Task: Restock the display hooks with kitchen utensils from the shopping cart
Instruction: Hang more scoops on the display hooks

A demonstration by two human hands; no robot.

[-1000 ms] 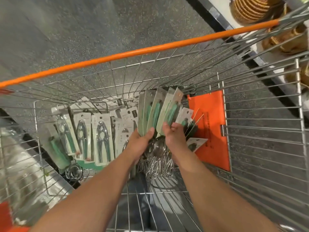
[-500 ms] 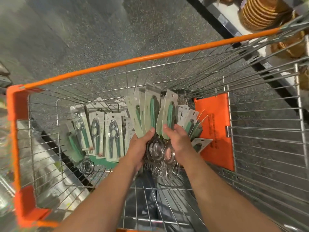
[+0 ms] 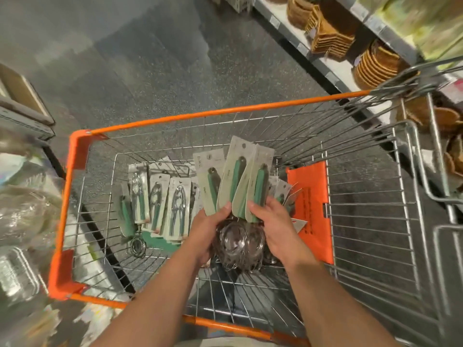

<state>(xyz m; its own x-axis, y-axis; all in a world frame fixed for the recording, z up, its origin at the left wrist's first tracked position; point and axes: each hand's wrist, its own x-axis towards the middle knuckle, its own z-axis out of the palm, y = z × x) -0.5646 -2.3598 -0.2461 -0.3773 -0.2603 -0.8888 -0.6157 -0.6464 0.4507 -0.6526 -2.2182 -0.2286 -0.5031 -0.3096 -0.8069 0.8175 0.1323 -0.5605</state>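
Note:
Both my hands hold a fanned bundle of carded whisks (image 3: pixel 234 181) with green handles above the wire shopping cart (image 3: pixel 363 221). My left hand (image 3: pixel 209 229) grips the bundle's left side, thumb on the front card. My right hand (image 3: pixel 271 221) grips its right side. The steel wire heads (image 3: pixel 238 244) hang bunched between my palms. Carded nutcrackers (image 3: pixel 157 204) with green grips lie in a row on the cart floor to the left. More carded utensils (image 3: pixel 281 194) lie behind my right hand.
The cart has an orange rim (image 3: pixel 218 112) and an orange flap (image 3: pixel 310 204) on its right wall. Woven baskets (image 3: pixel 375 63) fill low shelves at the upper right. A loose whisk (image 3: pixel 136 242) lies at the cart's left. Blurred packaged goods (image 3: pixel 22 221) are at the far left.
Both hands have lifted the bundle of whisks higher out of the cart. The view has risen and pulled back, so the cart's whole rim and the basket shelves show.

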